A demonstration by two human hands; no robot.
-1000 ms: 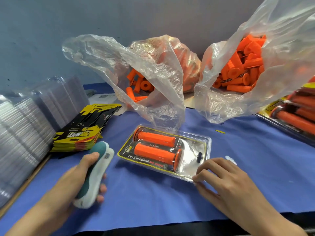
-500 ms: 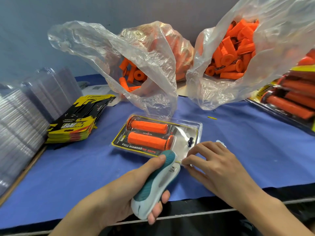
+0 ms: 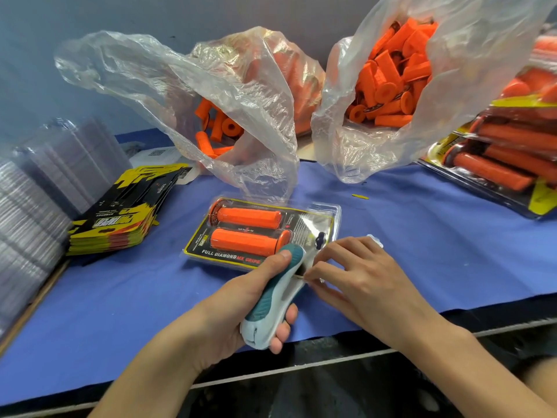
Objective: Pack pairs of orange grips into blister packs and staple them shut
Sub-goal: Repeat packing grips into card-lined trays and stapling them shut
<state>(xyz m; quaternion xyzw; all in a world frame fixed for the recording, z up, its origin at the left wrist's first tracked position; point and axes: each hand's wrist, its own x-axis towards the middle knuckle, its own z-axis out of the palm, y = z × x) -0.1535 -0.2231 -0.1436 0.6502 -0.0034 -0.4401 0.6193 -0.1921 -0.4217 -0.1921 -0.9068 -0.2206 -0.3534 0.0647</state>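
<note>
Brought the stapler (image 3: 275, 297) across from the left side of the blue cloth (image 3: 422, 242), where it was a second ago, to the near right corner of the blister pack (image 3: 262, 233). Now has its teal nose over the pack's front edge, just beside the flanged end of the nearer of the two orange grips (image 3: 244, 241). Gripped in the left hand (image 3: 229, 312), thumb laid along the teal top, fingers curled under the white body. Pinched at that same corner by the right hand (image 3: 355, 276), fingers bent, tips down on the clear plastic right at the stapler's mouth. Cannot tell whether the stapler is squeezed home. Lies flat on the cloth near the middle of the table, both grips inside, side by side and running left to right over a black and yellow card. Behind the pack, two clear plastic bags (image 3: 241, 95) of loose orange grips, one left of centre, one to the right. At far right, a pile of finished packs (image 3: 506, 164). At left, a stack of black and yellow cards (image 3: 120, 215), and past it rows of empty clear blisters (image 3: 36, 206). Between the pack and the right-hand bag, a small yellow scrap (image 3: 360, 196) on the cloth.
</note>
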